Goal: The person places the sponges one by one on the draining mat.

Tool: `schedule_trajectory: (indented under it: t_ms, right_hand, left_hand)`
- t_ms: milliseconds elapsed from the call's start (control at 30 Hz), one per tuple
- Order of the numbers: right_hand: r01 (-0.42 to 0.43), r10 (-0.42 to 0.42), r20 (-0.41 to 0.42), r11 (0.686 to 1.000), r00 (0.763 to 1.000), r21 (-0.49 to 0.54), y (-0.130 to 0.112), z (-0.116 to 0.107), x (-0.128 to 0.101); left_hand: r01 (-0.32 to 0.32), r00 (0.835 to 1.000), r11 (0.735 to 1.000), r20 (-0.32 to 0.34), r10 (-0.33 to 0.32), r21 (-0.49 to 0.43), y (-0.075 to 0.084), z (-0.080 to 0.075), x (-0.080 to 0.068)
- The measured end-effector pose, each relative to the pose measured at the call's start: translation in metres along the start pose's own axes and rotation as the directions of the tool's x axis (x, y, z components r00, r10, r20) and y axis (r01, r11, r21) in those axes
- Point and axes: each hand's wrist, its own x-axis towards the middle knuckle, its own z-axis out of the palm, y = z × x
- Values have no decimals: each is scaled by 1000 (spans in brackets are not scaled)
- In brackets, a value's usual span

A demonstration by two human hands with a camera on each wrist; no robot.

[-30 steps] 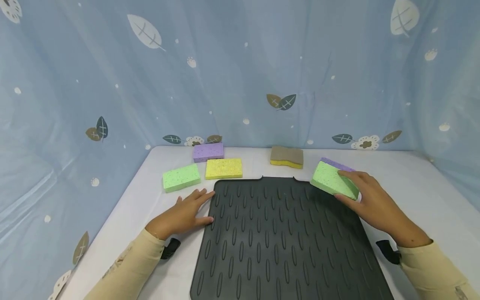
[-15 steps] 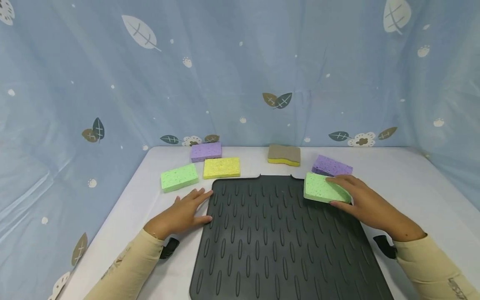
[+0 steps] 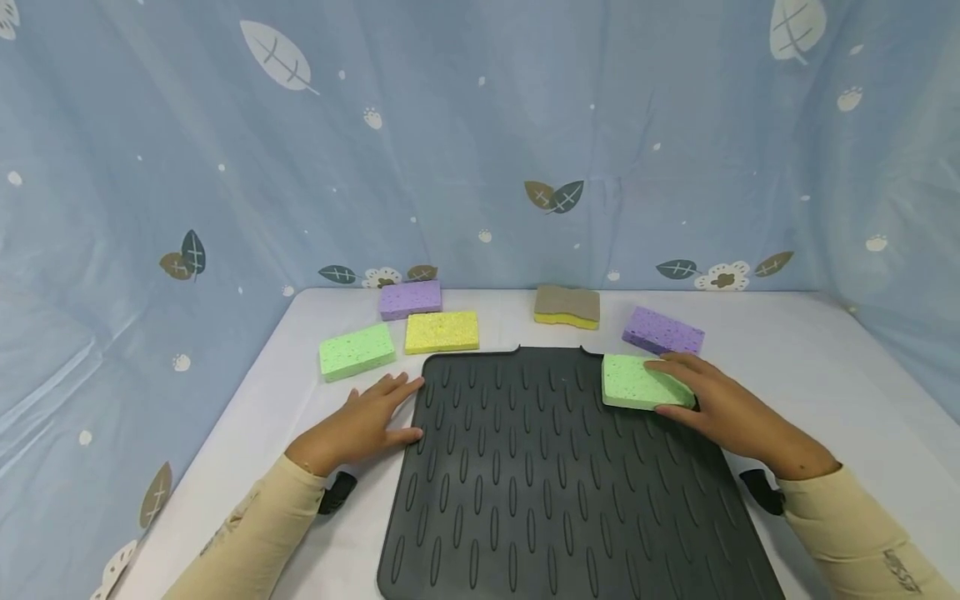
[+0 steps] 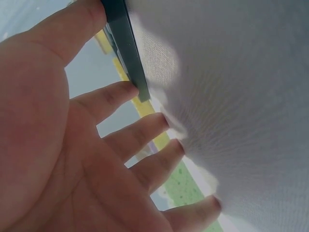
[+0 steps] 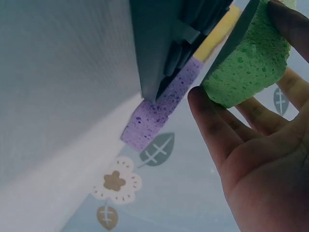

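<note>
While the left hand (image 3: 360, 425) lies flat, fingers spread, steadying the mat's (image 3: 555, 483) left edge, the right hand (image 3: 720, 400), fingers clamped on the green sponge (image 3: 633, 383) at the mat's far right corner, should probably seat it flat before letting go.

A staged tabletop booth: leaf-print blue curtain (image 3: 480, 142) enclosing white table (image 3: 810, 358).

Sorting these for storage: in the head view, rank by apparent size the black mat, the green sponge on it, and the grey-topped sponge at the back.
1. black mat
2. green sponge
3. grey-topped sponge, though it lies farther back, so that ranking is unsure.
</note>
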Motion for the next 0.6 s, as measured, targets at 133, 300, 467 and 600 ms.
schedule_trajectory:
  t_ms: [133,300,467,600]
  right_hand:
    - [39,-39,-3,999,999,-3,1,5,1]
    - [49,-49,10,999,999,-14,2,6,1]
    - [25,-24,31,1000,999,-5,0,5,1]
    - [17,-17,42,1000,999,8,0,5,2]
  left_hand:
    - [0,1000,1000,-5,0,7,1,-1,0]
    - [9,1000,1000,0,-9,8,1,1,1]
    - [12,1000,1000,8,-12,11,2,2,3]
    - [22,1000,1000,2,-22,14,1,1,2]
